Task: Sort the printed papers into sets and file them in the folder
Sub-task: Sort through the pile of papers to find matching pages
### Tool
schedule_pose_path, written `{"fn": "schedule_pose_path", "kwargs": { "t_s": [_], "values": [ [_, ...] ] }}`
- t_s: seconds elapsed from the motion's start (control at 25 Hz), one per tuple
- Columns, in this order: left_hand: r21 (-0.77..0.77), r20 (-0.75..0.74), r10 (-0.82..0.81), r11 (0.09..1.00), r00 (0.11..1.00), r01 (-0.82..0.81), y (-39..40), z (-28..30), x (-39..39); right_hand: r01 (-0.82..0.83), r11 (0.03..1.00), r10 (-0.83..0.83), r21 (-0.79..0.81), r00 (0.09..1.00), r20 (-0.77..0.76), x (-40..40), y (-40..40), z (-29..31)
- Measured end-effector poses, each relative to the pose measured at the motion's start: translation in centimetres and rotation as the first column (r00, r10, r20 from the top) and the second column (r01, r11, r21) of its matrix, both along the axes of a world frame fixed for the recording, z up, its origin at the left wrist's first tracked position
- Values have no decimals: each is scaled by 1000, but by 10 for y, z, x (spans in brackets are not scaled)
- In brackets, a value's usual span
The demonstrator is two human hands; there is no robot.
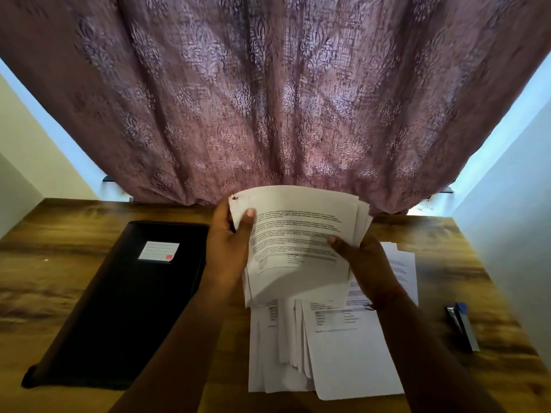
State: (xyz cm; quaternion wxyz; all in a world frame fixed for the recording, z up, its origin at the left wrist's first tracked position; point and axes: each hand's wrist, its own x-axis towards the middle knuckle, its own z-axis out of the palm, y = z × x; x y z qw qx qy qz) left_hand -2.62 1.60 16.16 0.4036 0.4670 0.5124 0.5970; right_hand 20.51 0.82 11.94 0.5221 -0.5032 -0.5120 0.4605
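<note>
White printed papers (298, 239) are clamped by both hands: left hand (229, 248) thumb over their top-left corner, right hand (363, 263) thumb, somewhat blurred, on their right edge.

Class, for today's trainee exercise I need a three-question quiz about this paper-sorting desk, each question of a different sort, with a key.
1. True or false: the black folder lies open on the table.
2. Which hand pinches the raised sheaf of papers at its top corner? A) left hand B) right hand C) neither
3. Fill in: the stapler lies to the ____ of the loose papers on the table.

Key: 1 false, it is closed; 2 A; 3 right.
</note>
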Motion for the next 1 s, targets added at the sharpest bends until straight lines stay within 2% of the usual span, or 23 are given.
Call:
{"fn": "schedule_pose_path", "kwargs": {
  "t_s": [0.12,0.2,0.32,0.52,0.76,0.84,0.92,1.0],
  "values": [
    [136,-97,-20,990,995,33,3,17,-2,45,996,-42,79,998,-35,-1,7,19],
    [132,-140,-37,990,989,56,4,19,0,61,982,-58,181,998,-23,-2,12,30],
    [126,-122,-33,991,992,48,4,13,0,53,942,-83,331,994,76,-1,14,39],
    [114,-81,-20,993,997,29,5,11,2,27,895,-165,445,948,273,0,20,35],
    [116,-29,-5,993,1000,9,0,9,6,131,917,-173,376,982,80,1,17,30],
    [97,-30,0,995,1000,3,0,6,5,153,951,-167,268,985,32,-2,19,23],
    [90,-38,10,996,999,-7,0,6,5,105,986,-107,132,994,8,-8,18,16],
    [132,-28,34,991,999,-30,-2,14,5,116,990,-113,79,993,-41,-12,14,19]
  ]
}}
